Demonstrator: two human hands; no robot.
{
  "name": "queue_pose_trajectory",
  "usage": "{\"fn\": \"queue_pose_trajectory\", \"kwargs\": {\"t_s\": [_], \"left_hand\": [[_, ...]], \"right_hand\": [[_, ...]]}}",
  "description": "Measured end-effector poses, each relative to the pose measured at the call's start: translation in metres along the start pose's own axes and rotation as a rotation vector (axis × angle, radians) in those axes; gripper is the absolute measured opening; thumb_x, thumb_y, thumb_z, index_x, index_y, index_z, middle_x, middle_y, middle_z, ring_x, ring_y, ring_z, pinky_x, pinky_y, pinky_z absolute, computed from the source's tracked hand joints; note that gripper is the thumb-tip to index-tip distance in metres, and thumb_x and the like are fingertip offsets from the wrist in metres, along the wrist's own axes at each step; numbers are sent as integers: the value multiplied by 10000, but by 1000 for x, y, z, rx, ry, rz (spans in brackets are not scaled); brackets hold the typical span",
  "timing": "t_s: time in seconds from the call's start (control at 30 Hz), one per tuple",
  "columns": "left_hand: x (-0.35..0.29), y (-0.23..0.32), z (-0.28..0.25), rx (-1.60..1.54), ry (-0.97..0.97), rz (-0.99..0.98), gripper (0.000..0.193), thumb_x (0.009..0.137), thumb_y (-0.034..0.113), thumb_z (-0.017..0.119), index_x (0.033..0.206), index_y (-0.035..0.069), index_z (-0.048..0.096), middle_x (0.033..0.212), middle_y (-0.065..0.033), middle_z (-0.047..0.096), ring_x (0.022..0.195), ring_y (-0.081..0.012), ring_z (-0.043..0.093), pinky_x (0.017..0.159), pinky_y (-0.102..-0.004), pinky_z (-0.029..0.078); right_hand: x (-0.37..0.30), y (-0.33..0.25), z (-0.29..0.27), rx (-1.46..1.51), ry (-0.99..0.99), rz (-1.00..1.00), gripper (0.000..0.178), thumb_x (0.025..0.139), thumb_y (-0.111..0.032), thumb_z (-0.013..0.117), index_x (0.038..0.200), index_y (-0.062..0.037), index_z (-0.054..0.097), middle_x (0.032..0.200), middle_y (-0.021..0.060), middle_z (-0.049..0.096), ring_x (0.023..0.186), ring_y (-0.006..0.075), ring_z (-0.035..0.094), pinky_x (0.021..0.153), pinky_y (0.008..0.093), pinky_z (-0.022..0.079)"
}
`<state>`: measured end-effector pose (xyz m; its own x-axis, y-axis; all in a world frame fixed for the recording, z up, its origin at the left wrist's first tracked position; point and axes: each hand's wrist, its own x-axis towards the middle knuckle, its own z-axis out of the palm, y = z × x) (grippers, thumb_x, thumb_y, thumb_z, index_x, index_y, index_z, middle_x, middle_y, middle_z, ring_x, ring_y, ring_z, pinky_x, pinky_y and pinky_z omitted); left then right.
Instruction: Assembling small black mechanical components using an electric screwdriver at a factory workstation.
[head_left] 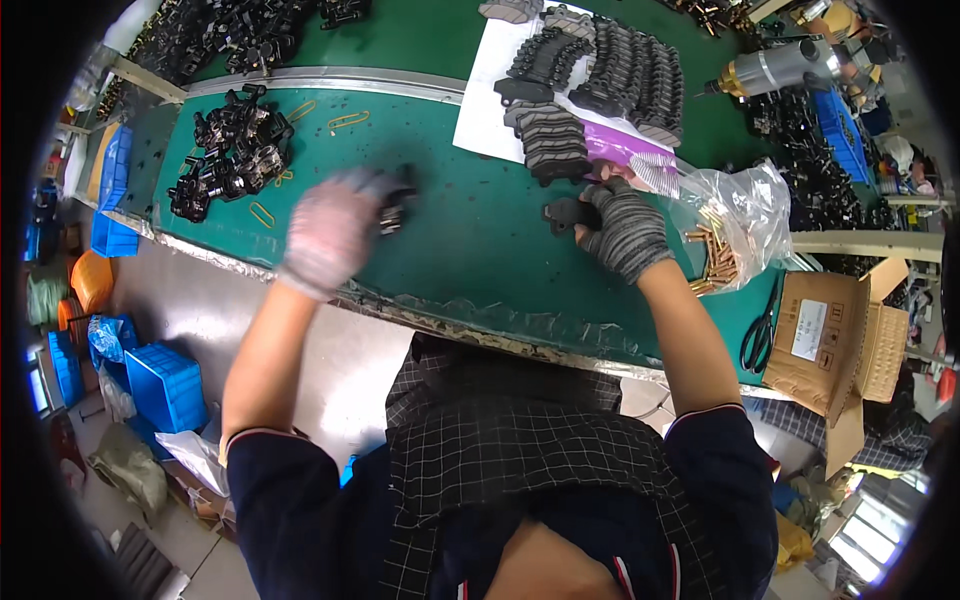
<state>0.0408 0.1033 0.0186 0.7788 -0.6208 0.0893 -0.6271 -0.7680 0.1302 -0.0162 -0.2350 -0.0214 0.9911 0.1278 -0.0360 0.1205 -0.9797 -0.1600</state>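
Note:
My left hand (pixel 330 230), in a pale knitted glove, is smeared by motion over the green bench; its fingers close round a small black part (pixel 402 187) with a shiny metal end. My right hand (pixel 628 232), in a grey striped glove with bare fingertips, pinches a flat dark brake pad (pixel 570 214) near the bench's middle. Just beyond it stands a row of brake pads (pixel 553 145), with longer rows (pixel 630 75) behind on white paper. A purple printed sheet (pixel 622 146) lies under my right fingertips' far side. Left of my left hand sits a pile of small black parts (pixel 235 150).
Brass-coloured pins (pixel 712 258) spill inside a clear plastic bag (pixel 755 205) at right. Black scissors (pixel 757 343) and an opened cardboard box (pixel 835 335) lie near the right edge. Yellow paper-clip-like wires (pixel 348 121) are scattered at left. A metal rail (pixel 340 84) crosses behind; a power tool (pixel 775 68) hangs far right.

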Motion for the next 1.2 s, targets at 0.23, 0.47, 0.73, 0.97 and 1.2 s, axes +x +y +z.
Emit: {"fn": "queue_pose_trajectory", "kwargs": {"t_s": [0.23, 0.47, 0.73, 0.97, 1.2], "left_hand": [[62, 107, 6, 28, 395, 257, 358, 761, 221, 671, 1098, 129, 595, 1057, -102, 593, 947, -284, 585, 780, -391, 496], [21, 134, 58, -292, 30, 147, 367, 785, 262, 684, 1097, 91, 596, 887, -109, 606, 812, -307, 593, 706, -400, 498], [11, 134, 70, -459, 169, 93, 321, 737, 204, 726, 1023, 92, 631, 810, -102, 598, 747, -309, 581, 676, -396, 493], [10, 98, 41, -429, 340, 100, 286, 695, 176, 734, 956, 96, 648, 845, -94, 612, 790, -305, 590, 709, -394, 496], [21, 48, 39, -380, 329, -48, 265, 689, 142, 728, 937, 106, 644, 943, -89, 618, 863, -304, 586, 768, -399, 487]], "right_hand": [[-41, 7, 15, 51, -13, -57, 464, 743, -307, 679, 1130, -70, 581, 1102, 176, 578, 995, 338, 593, 824, 451, 490], [-72, 2, 6, 346, 129, -329, 335, 802, -221, 662, 1096, -74, 599, 1078, 151, 579, 921, 317, 592, 756, 437, 492], [-64, 10, 3, 446, 124, -284, 317, 712, -161, 771, 974, -56, 626, 845, 110, 605, 799, 309, 607, 698, 377, 495], [-33, -14, 9, 563, 317, -394, 298, 712, -197, 785, 946, -76, 643, 859, 91, 634, 793, 280, 622, 683, 368, 498], [22, -48, 17, 495, 330, -368, 292, 715, -230, 779, 927, -81, 646, 858, 93, 655, 777, 275, 633, 684, 369, 500]]}}
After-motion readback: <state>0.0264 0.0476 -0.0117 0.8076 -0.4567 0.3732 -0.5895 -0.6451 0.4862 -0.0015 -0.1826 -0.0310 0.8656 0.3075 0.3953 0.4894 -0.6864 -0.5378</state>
